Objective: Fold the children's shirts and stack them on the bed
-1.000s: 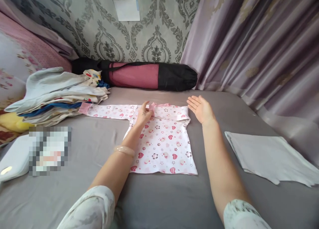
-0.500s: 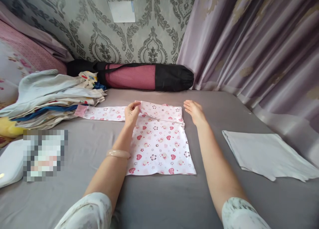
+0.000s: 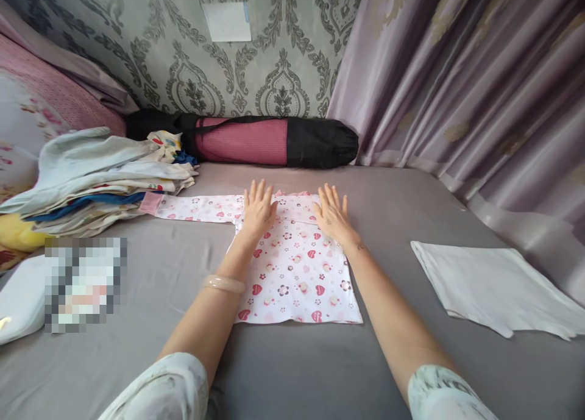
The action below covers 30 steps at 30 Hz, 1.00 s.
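Note:
A white child's shirt [image 3: 292,274] with pink hearts and flowers lies flat on the grey sheet [image 3: 311,371]. One sleeve stretches out to the left, ending in a pink cuff [image 3: 150,203]; the other is folded across the chest. My left hand [image 3: 259,211] rests with fingers spread on the shirt's upper left, over the end of the folded sleeve. On the upper right, at the fold, my right hand [image 3: 334,216] lies flat, fingers apart. Both hands cover parts of the shoulders and sleeve. A pale bangle [image 3: 223,284] circles my left forearm.
At the left a pile of clothes [image 3: 100,176] touches the cuff. A black and pink roll bag [image 3: 247,141] lies along the wall. White folded cloth [image 3: 498,286] is at the right, near the curtain [image 3: 411,72]. A white object [image 3: 25,292] and a blurred-out item sit at the left.
My left hand has let go of the folded sleeve's cuff and opened flat over it. My right hand has moved left from beside the shirt onto it, fingers now spread.

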### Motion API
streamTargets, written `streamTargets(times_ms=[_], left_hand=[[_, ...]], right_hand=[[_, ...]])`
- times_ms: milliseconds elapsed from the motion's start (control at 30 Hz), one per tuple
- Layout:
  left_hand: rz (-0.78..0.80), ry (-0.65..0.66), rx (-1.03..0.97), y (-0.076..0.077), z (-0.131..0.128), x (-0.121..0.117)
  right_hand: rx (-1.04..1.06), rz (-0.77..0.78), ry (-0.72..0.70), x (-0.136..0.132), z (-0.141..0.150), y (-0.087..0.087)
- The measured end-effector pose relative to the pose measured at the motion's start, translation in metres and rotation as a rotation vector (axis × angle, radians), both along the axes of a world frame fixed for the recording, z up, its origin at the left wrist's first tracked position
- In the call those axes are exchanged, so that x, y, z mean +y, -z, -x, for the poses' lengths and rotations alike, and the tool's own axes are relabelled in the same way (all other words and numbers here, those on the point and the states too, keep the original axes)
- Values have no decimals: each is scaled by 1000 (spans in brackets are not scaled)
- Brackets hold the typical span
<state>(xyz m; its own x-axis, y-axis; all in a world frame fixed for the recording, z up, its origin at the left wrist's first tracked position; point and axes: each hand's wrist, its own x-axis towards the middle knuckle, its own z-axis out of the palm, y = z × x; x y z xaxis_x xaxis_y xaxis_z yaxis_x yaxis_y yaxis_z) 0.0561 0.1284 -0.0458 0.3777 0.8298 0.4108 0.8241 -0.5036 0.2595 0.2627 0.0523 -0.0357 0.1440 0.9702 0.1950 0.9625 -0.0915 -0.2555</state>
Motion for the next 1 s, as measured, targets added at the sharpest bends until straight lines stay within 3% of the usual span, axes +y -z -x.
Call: streamTargets(times_ms=[100,367,600,767,1000], left_hand=[[27,127,150,3,-14,-10],[226,124,323,12,-20,-15],[230,128,313,4,-20,-17],[61,-18,210,10,-18,-12],[187,-15,285,22,-14,-5]], right_hand=[[-68,47,-112,-2,13,-1],[-82,278,-150,-3,23,4],[-61,258,-154,-2,21,4],[-100,128,-81,1,17,3],[-114,236,-30,4,9,17]])
